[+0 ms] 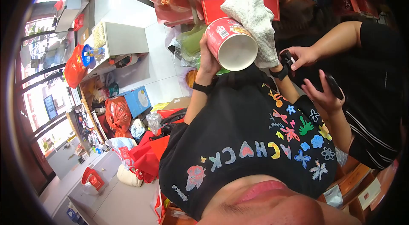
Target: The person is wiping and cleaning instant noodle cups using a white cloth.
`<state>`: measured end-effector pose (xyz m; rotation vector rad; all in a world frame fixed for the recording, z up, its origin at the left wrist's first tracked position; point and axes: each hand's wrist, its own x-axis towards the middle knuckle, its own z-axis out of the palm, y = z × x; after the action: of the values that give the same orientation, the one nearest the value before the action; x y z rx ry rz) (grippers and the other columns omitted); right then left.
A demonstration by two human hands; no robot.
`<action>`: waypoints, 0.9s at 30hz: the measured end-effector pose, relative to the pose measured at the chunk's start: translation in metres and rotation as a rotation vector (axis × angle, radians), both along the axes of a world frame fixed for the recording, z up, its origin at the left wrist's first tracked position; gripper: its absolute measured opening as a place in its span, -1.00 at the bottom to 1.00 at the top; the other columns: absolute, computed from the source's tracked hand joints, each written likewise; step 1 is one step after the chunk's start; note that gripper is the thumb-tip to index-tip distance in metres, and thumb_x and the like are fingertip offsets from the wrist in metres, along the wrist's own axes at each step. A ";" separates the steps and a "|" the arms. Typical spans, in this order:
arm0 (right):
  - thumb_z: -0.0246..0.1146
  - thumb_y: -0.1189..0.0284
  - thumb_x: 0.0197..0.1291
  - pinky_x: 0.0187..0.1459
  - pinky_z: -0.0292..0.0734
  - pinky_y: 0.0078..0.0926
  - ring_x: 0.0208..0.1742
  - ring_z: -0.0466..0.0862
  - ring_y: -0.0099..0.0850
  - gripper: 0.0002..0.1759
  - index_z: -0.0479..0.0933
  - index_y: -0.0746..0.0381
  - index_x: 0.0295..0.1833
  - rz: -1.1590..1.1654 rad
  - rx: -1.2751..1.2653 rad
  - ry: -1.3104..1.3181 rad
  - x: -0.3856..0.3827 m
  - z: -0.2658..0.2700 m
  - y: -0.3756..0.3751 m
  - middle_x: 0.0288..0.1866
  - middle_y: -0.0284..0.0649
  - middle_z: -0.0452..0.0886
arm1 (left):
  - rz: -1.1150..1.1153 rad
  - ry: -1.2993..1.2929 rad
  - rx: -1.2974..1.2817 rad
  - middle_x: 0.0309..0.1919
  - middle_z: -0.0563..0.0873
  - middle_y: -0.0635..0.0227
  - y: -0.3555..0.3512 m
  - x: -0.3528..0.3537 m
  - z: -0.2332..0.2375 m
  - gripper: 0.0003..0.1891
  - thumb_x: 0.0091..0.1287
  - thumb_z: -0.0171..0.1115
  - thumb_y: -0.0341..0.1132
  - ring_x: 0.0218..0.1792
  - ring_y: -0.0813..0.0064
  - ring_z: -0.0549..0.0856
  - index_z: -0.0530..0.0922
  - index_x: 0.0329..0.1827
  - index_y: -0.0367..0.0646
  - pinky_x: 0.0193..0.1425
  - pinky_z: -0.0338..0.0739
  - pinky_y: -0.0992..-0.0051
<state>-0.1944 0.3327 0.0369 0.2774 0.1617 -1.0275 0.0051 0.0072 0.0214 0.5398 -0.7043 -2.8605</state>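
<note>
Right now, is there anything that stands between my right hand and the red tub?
Yes, the white cloth does. It hides your right hand and appears to lie against the side of the red tub. Your left hand holds the tub's other side, with nothing visible between.

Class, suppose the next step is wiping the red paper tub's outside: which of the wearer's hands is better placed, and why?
Probably the right: it appears hidden under the white cloth, which lies against the red paper tub. The left hand is supporting the tub's opposite side.
</note>
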 end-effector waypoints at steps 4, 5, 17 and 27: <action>0.26 0.23 0.22 0.33 0.29 -0.32 0.41 0.32 -0.42 -0.16 0.04 0.15 0.54 -0.432 0.311 -0.734 0.054 0.053 0.029 0.47 -0.18 0.24 | 0.004 -0.024 -0.002 0.26 0.51 0.05 0.001 0.001 0.006 -0.22 0.41 -0.16 0.29 0.25 0.18 0.56 0.24 0.40 -0.23 0.32 0.51 0.17; 0.24 0.23 0.23 0.33 0.29 -0.33 0.41 0.31 -0.43 -0.16 0.04 0.15 0.54 -0.486 0.332 -0.811 0.065 0.062 0.034 0.48 -0.18 0.23 | 0.008 -0.029 -0.004 0.26 0.50 0.05 0.001 0.001 0.005 -0.22 0.41 -0.16 0.30 0.25 0.18 0.56 0.24 0.40 -0.23 0.32 0.51 0.17; 0.09 0.23 0.27 0.32 0.31 -0.37 0.40 0.34 -0.51 -0.19 0.01 0.20 0.58 -0.574 0.417 -0.964 0.095 0.097 0.026 0.51 -0.19 0.24 | 0.029 -0.019 -0.021 0.26 0.51 0.08 0.002 0.010 0.005 -0.20 0.39 -0.16 0.33 0.25 0.18 0.55 0.25 0.41 -0.20 0.34 0.48 0.16; 0.02 0.11 0.26 0.30 0.29 -0.27 0.38 0.35 -0.51 -0.21 0.07 0.16 0.56 -0.555 0.355 -1.223 0.107 0.110 0.011 0.54 -0.20 0.18 | 0.054 -0.015 -0.069 0.29 0.49 0.11 0.005 0.016 0.009 -0.22 0.40 -0.14 0.31 0.26 0.20 0.54 0.24 0.42 -0.18 0.33 0.48 0.16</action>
<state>-0.0870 0.3435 0.1470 1.2690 -0.8935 -1.1998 0.0208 0.0126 0.0299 0.5620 -0.7749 -2.7743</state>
